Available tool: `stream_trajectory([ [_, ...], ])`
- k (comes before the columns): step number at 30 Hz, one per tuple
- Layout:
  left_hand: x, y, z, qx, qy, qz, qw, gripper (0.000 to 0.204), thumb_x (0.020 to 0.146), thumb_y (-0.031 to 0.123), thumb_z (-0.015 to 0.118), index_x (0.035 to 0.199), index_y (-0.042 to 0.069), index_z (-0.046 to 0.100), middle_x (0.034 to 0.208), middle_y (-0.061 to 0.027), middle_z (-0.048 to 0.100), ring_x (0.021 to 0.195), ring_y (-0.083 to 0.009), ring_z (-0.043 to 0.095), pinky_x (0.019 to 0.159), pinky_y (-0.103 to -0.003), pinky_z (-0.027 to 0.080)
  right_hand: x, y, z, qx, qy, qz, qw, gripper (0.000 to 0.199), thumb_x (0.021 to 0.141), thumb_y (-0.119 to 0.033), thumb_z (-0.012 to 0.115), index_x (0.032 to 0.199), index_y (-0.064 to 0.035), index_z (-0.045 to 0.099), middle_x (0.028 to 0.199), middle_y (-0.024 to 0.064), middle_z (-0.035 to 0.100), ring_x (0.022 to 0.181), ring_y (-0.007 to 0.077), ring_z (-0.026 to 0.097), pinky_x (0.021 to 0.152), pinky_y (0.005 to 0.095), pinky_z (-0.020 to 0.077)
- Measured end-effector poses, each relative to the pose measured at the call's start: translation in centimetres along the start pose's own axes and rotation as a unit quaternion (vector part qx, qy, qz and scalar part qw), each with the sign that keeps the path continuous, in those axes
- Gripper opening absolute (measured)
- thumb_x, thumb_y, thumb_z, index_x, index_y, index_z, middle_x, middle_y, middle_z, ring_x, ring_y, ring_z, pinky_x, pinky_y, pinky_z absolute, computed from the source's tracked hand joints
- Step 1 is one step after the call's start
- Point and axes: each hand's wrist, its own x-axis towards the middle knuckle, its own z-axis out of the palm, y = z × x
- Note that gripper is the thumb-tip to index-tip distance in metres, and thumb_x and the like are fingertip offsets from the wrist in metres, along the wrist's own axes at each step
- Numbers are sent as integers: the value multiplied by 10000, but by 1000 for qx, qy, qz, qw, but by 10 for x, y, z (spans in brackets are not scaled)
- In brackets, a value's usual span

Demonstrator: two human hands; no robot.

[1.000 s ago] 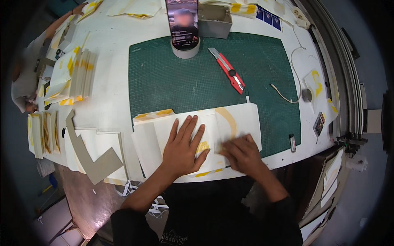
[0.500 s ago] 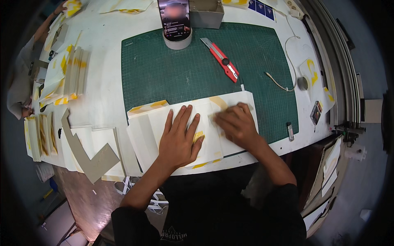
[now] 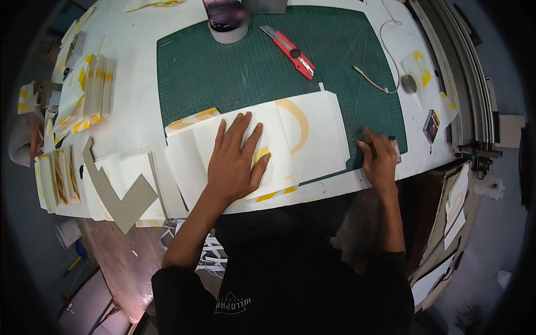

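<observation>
A white printed cardboard sheet (image 3: 318,131) with yellow marks, creased into panels, lies over the front of the green cutting mat (image 3: 234,72). My left hand (image 3: 234,162) rests on its middle, palm down with fingers stretched out. Off the sheet's right edge, my right hand (image 3: 381,162) is over the mat, its fingers curled toward the thumb. Whatever may be between those fingertips is too small to make out. Partly hidden beside them is a small pale, dark-topped object (image 3: 397,149). Farther back on the mat lies a red utility knife (image 3: 290,53) with its blade out.
A grey angular board (image 3: 125,204) lies on white sheets at the left, near stacks of folded card (image 3: 97,89). A phone (image 3: 223,14) stands in a round holder (image 3: 230,34) at the back. A cable (image 3: 368,81) and tape roll (image 3: 409,84) lie right.
My right hand has moved off the sheet to the right, toward the small pale object, uncovering a yellow arc. My left hand stays on the sheet. The view has shifted slightly.
</observation>
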Motion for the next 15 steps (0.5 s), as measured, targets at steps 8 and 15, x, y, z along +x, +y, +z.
stream_trajectory([
  [8, -5, -22, -9, -308, 138, -58, 939, 639, 1000, 282, 572, 1558, -12, 472, 1635, -281, 398, 1562, -432, 322, 1286, -556, 212, -25, -151, 38, 127, -51, -217, 967, 693, 846, -310, 832, 1446, -58, 594, 1379, 173, 563, 1250, 356, 557, 1040, 592, 398],
  [15, -13, -31, -2, -494, 200, -104, 840, 795, 1061, 507, 363, 1602, -76, 347, 1650, -294, 364, 1586, -413, 265, 1304, -531, 147, -25, -204, 60, 90, -60, -304, 947, 647, 785, -232, 822, 1385, -65, 646, 1401, 191, 599, 1331, 370, 539, 1036, 622, 396],
])
